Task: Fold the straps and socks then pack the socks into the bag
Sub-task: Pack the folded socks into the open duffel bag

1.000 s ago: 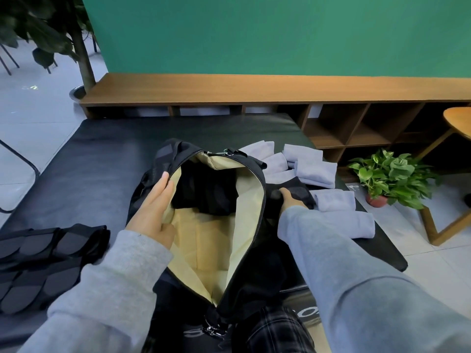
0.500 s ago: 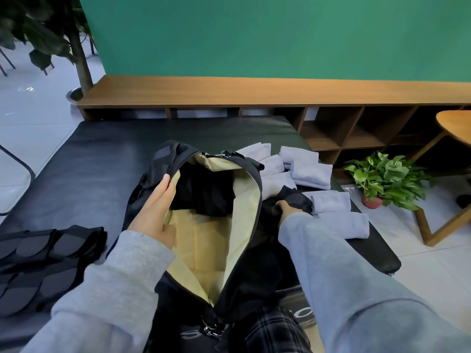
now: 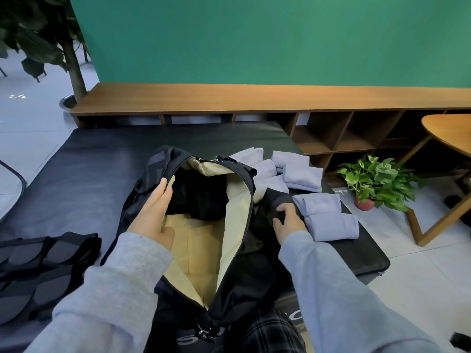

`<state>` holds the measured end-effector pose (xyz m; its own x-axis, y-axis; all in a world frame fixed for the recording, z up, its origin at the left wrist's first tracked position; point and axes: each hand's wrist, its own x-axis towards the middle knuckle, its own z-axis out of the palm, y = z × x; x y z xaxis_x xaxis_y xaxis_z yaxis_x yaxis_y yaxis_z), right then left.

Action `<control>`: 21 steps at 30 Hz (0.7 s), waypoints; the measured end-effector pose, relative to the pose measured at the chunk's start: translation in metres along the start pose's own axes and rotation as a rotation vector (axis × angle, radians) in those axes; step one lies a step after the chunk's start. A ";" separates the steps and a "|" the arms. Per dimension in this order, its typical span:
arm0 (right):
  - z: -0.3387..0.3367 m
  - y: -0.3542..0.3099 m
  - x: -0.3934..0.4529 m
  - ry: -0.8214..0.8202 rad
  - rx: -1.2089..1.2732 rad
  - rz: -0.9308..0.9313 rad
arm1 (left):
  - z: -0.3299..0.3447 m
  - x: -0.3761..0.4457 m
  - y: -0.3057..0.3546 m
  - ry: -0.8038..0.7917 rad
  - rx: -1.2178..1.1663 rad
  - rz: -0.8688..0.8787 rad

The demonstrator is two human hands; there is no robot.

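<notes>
Holding bag (image 3: 237, 284) mouth wide with flat left hand (image 3: 151, 215); pinching dark sock (image 3: 276, 200) in right hand (image 3: 289, 221), hands apart.

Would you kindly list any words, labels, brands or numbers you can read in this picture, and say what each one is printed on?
"S": the one clear light letter on the black surface at the bottom edge, below the bag; the rest is cut off.
Light letters on the black surface between the bag and the right sleeve: partly hidden, not readable.
No other text shows.
</notes>
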<state>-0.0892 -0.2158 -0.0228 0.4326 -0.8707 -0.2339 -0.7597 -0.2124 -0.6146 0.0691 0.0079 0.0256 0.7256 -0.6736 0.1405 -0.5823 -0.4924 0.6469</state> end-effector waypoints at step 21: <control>0.036 -0.022 0.017 0.055 0.372 0.348 | 0.002 -0.003 -0.011 -0.021 -0.049 0.014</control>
<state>-0.0473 -0.2098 -0.0402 0.1507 -0.8859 -0.4387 -0.6261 0.2579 -0.7359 0.0720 0.0143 0.0162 0.7091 -0.6922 0.1343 -0.5734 -0.4552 0.6812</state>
